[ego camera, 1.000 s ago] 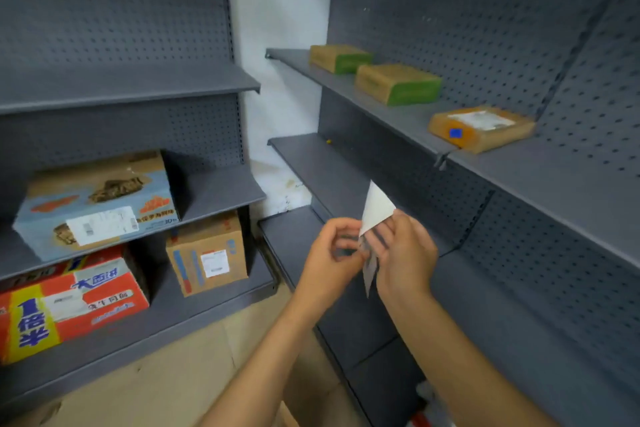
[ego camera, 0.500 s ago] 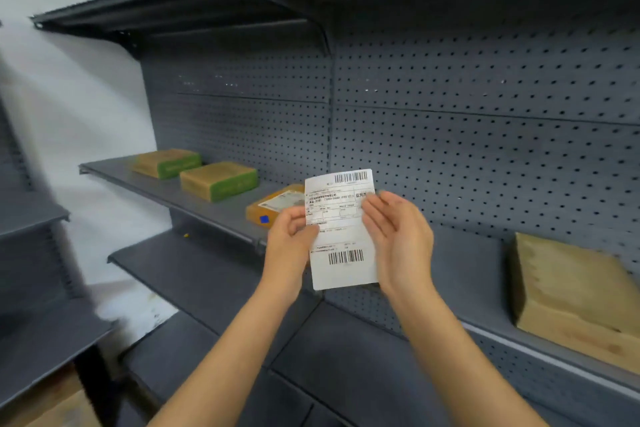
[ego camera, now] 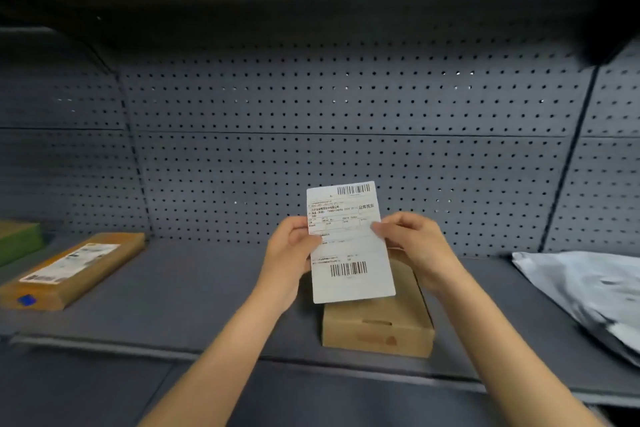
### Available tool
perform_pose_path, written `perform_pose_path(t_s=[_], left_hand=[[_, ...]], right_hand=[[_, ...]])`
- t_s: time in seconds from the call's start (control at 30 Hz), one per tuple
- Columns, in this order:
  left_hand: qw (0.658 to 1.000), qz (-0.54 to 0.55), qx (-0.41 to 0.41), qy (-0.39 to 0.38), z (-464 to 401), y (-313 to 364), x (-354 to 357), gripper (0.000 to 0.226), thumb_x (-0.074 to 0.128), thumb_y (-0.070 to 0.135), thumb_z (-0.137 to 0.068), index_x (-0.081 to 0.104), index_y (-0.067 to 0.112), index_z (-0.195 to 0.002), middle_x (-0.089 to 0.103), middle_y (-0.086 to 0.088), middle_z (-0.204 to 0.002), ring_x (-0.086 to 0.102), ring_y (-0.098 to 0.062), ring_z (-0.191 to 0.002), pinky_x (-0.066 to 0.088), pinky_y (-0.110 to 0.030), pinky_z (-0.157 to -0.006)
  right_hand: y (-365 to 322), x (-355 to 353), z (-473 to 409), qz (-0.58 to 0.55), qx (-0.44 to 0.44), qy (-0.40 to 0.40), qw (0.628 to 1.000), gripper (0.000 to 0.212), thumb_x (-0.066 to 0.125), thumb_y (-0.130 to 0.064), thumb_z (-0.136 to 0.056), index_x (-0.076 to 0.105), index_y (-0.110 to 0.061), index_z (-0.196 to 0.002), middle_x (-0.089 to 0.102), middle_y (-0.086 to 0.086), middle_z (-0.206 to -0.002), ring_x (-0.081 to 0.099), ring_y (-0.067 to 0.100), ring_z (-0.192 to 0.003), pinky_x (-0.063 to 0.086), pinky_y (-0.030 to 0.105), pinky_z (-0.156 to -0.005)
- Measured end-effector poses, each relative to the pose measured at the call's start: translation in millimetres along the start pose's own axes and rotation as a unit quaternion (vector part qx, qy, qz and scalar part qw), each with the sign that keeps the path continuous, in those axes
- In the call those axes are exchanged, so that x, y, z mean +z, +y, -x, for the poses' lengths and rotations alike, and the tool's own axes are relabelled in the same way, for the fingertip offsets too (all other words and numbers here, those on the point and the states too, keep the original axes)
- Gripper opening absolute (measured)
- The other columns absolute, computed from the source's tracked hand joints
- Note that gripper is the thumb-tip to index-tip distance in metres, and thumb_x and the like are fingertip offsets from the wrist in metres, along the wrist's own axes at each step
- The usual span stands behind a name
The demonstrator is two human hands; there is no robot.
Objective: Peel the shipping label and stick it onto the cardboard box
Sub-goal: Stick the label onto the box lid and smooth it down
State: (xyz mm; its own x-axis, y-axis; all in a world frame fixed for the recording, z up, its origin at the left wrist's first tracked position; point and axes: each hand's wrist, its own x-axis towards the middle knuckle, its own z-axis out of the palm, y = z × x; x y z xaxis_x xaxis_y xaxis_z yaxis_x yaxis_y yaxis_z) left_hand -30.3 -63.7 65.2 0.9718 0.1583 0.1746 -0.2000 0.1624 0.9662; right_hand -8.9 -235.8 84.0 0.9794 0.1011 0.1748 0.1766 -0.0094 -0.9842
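Note:
A white shipping label [ego camera: 349, 246] with two barcodes is held upright in front of me, printed side facing me. My left hand [ego camera: 291, 250] pinches its left edge and my right hand [ego camera: 412, 243] pinches its right edge. Just behind and below the label, a plain brown cardboard box [ego camera: 377, 322] lies flat on the grey shelf [ego camera: 194, 291]. The label hides the rear part of the box top. Whether any backing paper is still on the label cannot be told.
A flat brown box with a label on it [ego camera: 72, 270] lies on the shelf at the left, a green-sided box [ego camera: 17, 239] beyond it. A grey plastic mailer bag [ego camera: 588, 295] lies at the right. A pegboard wall [ego camera: 346, 135] backs the shelf, with another shelf overhead.
My view has swung right along the shelf, so the plain cardboard box now sits right under the label. The label went from edge-on to facing me, both hands still on it.

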Motion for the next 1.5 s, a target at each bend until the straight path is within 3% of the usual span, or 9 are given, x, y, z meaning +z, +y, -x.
perform_pose_path(t_s=[0.1, 0.3, 0.57, 0.7, 0.87, 1.03, 1.27, 1.4, 1.5], left_hand=[[1.0, -0.013, -0.008, -0.02, -14, -10, 21, 0.015, 0.047, -0.002, -0.087, 0.056, 0.009, -0.092, 0.066, -0.007, -0.093, 0.064, -0.017, -0.081, 0.054, -0.032, -0.071], [0.999, -0.017, -0.046, -0.004, -35, -30, 35, 0.017, 0.053, 0.003, -0.087, 0.059, 0.006, -0.102, 0.069, -0.01, -0.093, 0.068, -0.018, -0.076, 0.058, -0.029, -0.067], [0.993, -0.089, -0.082, 0.011, -48, -46, 26, 0.029, 0.064, 0.007, -0.08, 0.054, 0.006, -0.107, 0.067, -0.01, -0.081, 0.063, -0.018, -0.068, 0.055, -0.026, -0.063], [0.98, -0.191, -0.052, -0.015, -55, -52, 26, 0.024, 0.06, 0.009, -0.083, 0.052, 0.005, -0.106, 0.063, -0.006, -0.075, 0.058, -0.014, -0.063, 0.051, -0.018, -0.051], [0.931, -0.365, 0.009, -0.025, -63, -59, 27, 0.016, 0.06, 0.019, -0.083, 0.05, 0.014, -0.094, 0.066, -0.008, -0.09, 0.058, -0.022, -0.085, 0.046, -0.031, -0.069], [0.894, -0.442, 0.056, -0.049, -62, -64, 28, 0.008, 0.055, 0.015, -0.084, 0.048, 0.011, -0.086, 0.069, -0.017, -0.079, 0.062, -0.025, -0.079, 0.04, -0.024, -0.058], [0.869, -0.482, 0.087, -0.067, -68, -69, 28, 0.01, 0.052, 0.013, -0.086, 0.043, 0.01, -0.082, 0.065, -0.011, -0.071, 0.062, -0.021, -0.071, 0.048, -0.035, -0.061], [0.851, -0.507, 0.107, -0.081, -69, -71, 29, 0.011, 0.051, 0.014, -0.087, 0.041, 0.01, -0.085, 0.059, -0.005, -0.066, 0.058, -0.019, -0.065, 0.051, -0.04, -0.064], [0.833, -0.532, 0.124, -0.09, -71, -75, 29, 0.012, 0.05, 0.014, -0.087, 0.038, 0.013, -0.085, 0.058, -0.004, -0.067, 0.06, -0.022, -0.066, 0.051, -0.04, -0.064]], right_hand=[[5, -27, -12, 0.018, 0.003, 0.014, 1.0, 0.016, 0.065, -0.01, -0.08, 0.061, -0.012, -0.065, 0.07, 0.015, -0.085, 0.061, 0.026, -0.078, 0.05, 0.038, -0.078], [24, -50, -31, 0.026, 0.026, 0.006, 0.999, 0.015, 0.065, -0.006, -0.08, 0.059, -0.009, -0.066, 0.064, 0.005, -0.06, 0.056, 0.007, -0.045, 0.05, 0.016, -0.047], [49, -54, -36, 0.032, 0.07, 0.017, 0.997, 0.014, 0.064, -0.003, -0.08, 0.059, -0.007, -0.068, 0.065, 0.002, -0.054, 0.06, 0.01, -0.046, 0.054, 0.017, -0.048], [57, -50, -35, 0.05, 0.091, 0.039, 0.994, 0.016, 0.065, -0.002, -0.079, 0.053, -0.006, -0.09, 0.063, 0.0, -0.05, 0.053, 0.007, -0.039, 0.045, 0.017, -0.039], [68, -47, -38, 0.18, 0.089, 0.079, 0.976, 0.028, 0.065, -0.016, -0.079, 0.046, -0.016, -0.1, 0.065, 0.011, -0.098, 0.062, 0.023, -0.083, 0.048, 0.031, -0.068], [69, -43, -37, 0.258, 0.081, 0.078, 0.96, 0.024, 0.06, -0.014, -0.083, 0.041, -0.015, -0.098, 0.061, 0.008, -0.095, 0.054, 0.015, -0.073, 0.039, 0.019, -0.053], [72, -35, -39, 0.326, 0.073, 0.082, 0.939, 0.03, 0.06, -0.014, -0.08, 0.041, -0.015, -0.103, 0.062, 0.007, -0.094, 0.059, 0.025, -0.087, 0.049, 0.036, -0.072], [72, -33, -38, 0.349, 0.073, 0.084, 0.931, 0.025, 0.057, -0.013, -0.079, 0.041, -0.018, -0.097, 0.058, 0.0, -0.083, 0.058, 0.024, -0.085, 0.047, 0.035, -0.064], [73, -31, -36, 0.362, 0.071, 0.085, 0.926, 0.024, 0.055, -0.013, -0.078, 0.042, -0.016, -0.099, 0.058, 0.004, -0.089, 0.056, 0.027, -0.089, 0.042, 0.032, -0.063]])
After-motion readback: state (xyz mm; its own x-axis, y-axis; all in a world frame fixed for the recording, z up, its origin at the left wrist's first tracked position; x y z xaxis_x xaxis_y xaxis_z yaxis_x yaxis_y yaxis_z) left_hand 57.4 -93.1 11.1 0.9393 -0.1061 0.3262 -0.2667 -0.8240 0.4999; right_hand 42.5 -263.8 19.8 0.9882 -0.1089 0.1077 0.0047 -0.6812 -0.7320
